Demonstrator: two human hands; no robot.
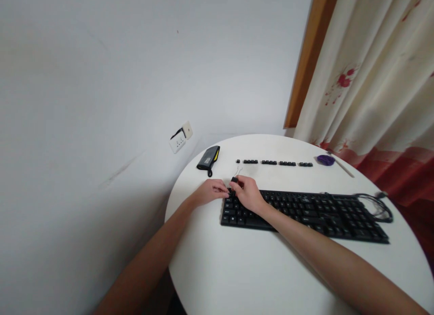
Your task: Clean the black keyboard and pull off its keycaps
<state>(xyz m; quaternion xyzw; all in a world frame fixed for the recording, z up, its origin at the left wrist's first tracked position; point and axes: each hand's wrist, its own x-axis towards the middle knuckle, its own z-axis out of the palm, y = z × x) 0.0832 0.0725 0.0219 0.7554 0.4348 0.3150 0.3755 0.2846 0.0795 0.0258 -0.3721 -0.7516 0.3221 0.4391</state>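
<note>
A black keyboard point(305, 215) lies across the white round table, its top left corner under my hands. My right hand point(249, 194) is closed around the black handle of a keycap puller point(234, 179), whose two thin wires point up and away from the keys. At the keyboard's upper left corner is my left hand point(212, 191), thumb and fingers drawn together at the edge keys. Whatever sits between those fingertips is too small to make out. Beyond the keyboard, removed black keycaps point(251, 162) stand in a row of small groups.
A dark grey pouch point(208, 158) with a yellow edge and a loop lies at the back left. To the right are a purple round brush point(325, 160), a pale stick point(342, 166) and the coiled keyboard cable point(381, 211). Wall and curtain border the white table point(217, 260).
</note>
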